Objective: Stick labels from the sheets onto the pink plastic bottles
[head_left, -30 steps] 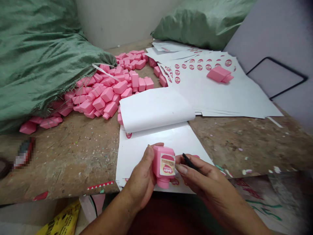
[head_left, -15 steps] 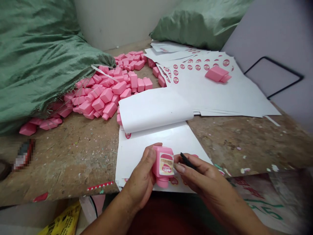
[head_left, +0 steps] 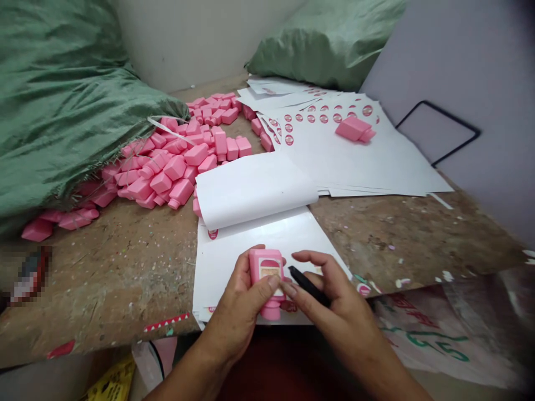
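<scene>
My left hand (head_left: 240, 312) is wrapped round a small pink bottle (head_left: 266, 273) with a sticker label on its front, held neck-down at the table's near edge. The left thumb presses on the label. My right hand (head_left: 330, 306) touches the bottle's right side with its fingertips and also holds a thin black tool (head_left: 308, 285) across its fingers. Both hands hover over a white sticker sheet (head_left: 234, 256) whose top page (head_left: 254, 189) is curled back.
A heap of pink bottles (head_left: 175, 161) spills from a green woven sack (head_left: 62, 100) at the left. Spread sticker sheets (head_left: 368, 161) with one pink bottle (head_left: 354, 128) lie at the back right, beside another green sack (head_left: 326, 44). A printed plastic bag (head_left: 438, 334) hangs at the right.
My left thumb has slid onto the label and covers its lower part. The right fingers have closed in on the bottle. The view has shifted slightly, so everything sits a little further left.
</scene>
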Action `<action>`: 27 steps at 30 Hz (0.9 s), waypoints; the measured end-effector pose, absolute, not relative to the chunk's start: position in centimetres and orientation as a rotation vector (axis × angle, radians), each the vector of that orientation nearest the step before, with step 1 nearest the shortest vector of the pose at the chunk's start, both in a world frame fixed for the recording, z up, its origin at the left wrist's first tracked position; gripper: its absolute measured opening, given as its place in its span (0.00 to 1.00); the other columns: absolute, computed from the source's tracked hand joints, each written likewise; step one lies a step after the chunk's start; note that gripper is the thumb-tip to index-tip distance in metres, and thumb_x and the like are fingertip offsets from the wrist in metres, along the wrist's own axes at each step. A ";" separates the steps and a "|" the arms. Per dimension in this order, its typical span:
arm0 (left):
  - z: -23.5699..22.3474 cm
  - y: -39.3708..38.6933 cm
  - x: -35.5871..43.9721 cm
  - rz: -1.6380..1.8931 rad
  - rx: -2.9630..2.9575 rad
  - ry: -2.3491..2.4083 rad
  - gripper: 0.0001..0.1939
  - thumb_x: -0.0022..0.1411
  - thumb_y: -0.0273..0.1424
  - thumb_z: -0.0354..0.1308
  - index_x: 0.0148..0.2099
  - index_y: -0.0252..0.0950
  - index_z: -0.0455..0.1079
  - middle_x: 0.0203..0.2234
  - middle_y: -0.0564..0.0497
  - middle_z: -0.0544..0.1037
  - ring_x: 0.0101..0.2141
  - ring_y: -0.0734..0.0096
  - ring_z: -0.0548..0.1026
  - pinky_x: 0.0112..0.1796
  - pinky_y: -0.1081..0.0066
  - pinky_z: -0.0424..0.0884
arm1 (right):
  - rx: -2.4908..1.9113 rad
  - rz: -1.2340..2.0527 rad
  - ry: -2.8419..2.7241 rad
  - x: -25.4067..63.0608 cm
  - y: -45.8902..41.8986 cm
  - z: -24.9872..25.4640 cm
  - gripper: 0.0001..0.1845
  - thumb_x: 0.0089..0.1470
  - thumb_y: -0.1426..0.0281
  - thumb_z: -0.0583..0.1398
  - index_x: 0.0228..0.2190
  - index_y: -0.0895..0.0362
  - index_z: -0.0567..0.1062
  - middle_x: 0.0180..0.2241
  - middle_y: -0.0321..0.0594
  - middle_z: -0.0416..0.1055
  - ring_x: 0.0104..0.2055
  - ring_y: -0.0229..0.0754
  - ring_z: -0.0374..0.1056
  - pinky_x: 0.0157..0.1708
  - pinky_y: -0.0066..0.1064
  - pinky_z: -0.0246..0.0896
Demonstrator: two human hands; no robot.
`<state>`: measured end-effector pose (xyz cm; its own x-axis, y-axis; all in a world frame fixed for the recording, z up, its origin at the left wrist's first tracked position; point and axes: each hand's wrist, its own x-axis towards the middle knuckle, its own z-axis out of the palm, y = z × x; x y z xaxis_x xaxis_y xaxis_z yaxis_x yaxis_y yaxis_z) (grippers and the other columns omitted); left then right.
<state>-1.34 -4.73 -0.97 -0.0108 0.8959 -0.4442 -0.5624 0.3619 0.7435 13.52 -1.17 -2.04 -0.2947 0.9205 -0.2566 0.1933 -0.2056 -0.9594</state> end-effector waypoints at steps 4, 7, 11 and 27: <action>-0.7 -4.9 -1.3 1.167 0.396 1.070 0.30 0.56 0.31 0.65 0.58 0.40 0.57 0.48 0.46 0.72 0.35 0.75 0.73 0.36 0.71 0.69 | -1.273 1.639 -1.261 13.4 -0.8 -2.2 0.23 0.48 0.56 0.67 0.42 0.51 0.69 0.23 0.30 0.70 0.22 0.37 0.67 0.22 0.26 0.63; -0.7 -5.0 -1.0 1.133 0.403 1.073 0.36 0.53 0.29 0.66 0.60 0.42 0.52 0.39 0.52 0.74 0.29 0.77 0.72 0.35 0.71 0.68 | -1.198 1.657 -1.255 12.5 -0.3 -1.9 0.21 0.45 0.59 0.69 0.39 0.53 0.71 0.19 0.27 0.63 0.19 0.36 0.64 0.19 0.26 0.63; -0.5 -5.1 -0.8 1.110 0.410 1.104 0.40 0.50 0.27 0.68 0.59 0.43 0.50 0.34 0.55 0.74 0.28 0.77 0.72 0.34 0.71 0.67 | -1.158 1.729 -1.214 11.5 0.1 -2.0 0.20 0.45 0.59 0.68 0.37 0.53 0.71 0.22 0.29 0.66 0.18 0.35 0.62 0.15 0.26 0.61; -0.4 -5.2 -1.2 1.168 0.328 1.075 0.45 0.45 0.22 0.68 0.60 0.44 0.49 0.40 0.52 0.75 0.39 0.71 0.74 0.41 0.69 0.69 | -1.142 1.974 -0.981 11.1 1.1 -1.9 0.20 0.44 0.58 0.70 0.36 0.55 0.75 0.23 0.32 0.69 0.22 0.33 0.61 0.19 0.23 0.55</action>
<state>-1.17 -5.17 -0.39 -0.0071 0.8607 -0.5091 -0.5785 0.4117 0.7042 11.10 1.06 -1.95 -0.4117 0.8125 -0.4127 -0.1619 -0.5109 -0.8443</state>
